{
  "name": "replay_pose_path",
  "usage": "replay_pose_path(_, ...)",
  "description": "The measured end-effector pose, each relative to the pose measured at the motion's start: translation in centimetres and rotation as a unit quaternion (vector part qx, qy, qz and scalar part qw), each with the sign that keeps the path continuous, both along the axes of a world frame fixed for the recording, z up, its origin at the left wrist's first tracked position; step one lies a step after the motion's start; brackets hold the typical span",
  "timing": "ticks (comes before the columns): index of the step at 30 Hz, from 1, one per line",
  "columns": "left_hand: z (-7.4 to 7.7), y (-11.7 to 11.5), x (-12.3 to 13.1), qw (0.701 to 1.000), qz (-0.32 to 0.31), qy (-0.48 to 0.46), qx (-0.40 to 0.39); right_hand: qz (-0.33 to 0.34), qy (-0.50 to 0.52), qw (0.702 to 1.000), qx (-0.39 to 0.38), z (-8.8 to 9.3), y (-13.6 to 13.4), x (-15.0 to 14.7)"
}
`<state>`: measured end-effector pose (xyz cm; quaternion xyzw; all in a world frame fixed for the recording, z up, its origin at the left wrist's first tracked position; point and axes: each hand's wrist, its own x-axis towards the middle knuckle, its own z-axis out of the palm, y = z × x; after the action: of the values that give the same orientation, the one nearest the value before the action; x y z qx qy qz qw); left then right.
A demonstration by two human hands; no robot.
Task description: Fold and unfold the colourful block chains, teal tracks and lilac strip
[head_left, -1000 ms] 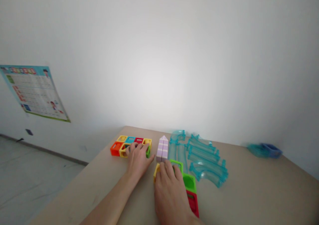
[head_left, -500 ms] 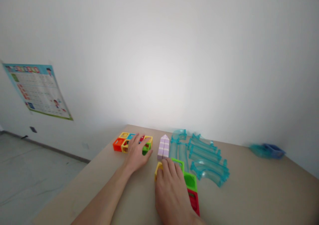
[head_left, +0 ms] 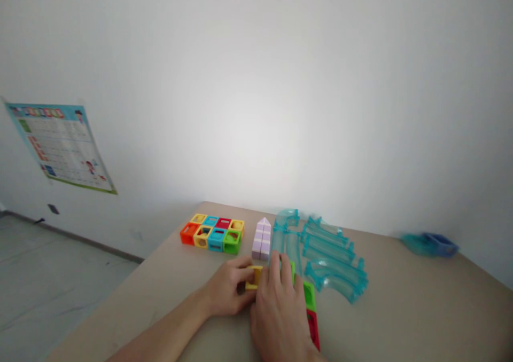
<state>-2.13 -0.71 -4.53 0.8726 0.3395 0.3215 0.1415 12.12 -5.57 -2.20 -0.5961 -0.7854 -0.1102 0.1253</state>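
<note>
My left hand [head_left: 227,291] and my right hand [head_left: 280,311] meet at a small yellow square frame block [head_left: 253,277] on the tan table [head_left: 420,308]. The left fingers pinch the yellow block from its left side. My right hand lies flat over a row of frame blocks, of which a green one [head_left: 309,294] and a red one [head_left: 313,327] show at its right edge. Farther back sits a two-row cluster of coloured cube blocks [head_left: 213,233], apart from both hands.
Two lilac pointed blocks [head_left: 262,238] stand beside the cluster. Several clear teal curved track pieces [head_left: 324,255] lie to the right. A blue and teal piece [head_left: 430,243] rests at the far right by the white wall. A poster [head_left: 60,146] hangs on the left.
My left hand has left the coloured cube cluster and come back toward me to the yellow block by my right hand. The right hand has barely moved.
</note>
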Motion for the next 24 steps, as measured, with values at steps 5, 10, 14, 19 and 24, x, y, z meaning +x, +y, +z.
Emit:
replay_pose_path(5, -0.6, -1.1, -2.1, 0.987, 0.147, 0.017, 0.056, 0.001, -0.004, 1.000, -0.019, 0.7, -0.2, 0.0)
replay_pose_path(10, -0.3, -1.2, -4.9, 0.966, 0.254, 0.048, 0.024, 0.003, -0.006, 1.000, -0.014, 1.1, -0.3, 0.0)
replay_pose_path(14, 0.1, -1.4, -5.4, 0.954, 0.296, 0.051, 0.011, 0.007, 0.001, 1.000, -0.013, 1.2, -0.4, 0.0)
replay_pose_path(19, 0.2, -1.5, -5.4, 0.965, 0.259, 0.048, -0.008, 0.010, 0.006, 1.000, -0.006, 1.3, -0.4, 0.0)
replay_pose_path(24, -0.1, -0.9, -5.7, 0.957, 0.291, 0.014, 0.007, 0.006, 0.003, 1.000, -0.004, 1.2, -0.4, 0.1)
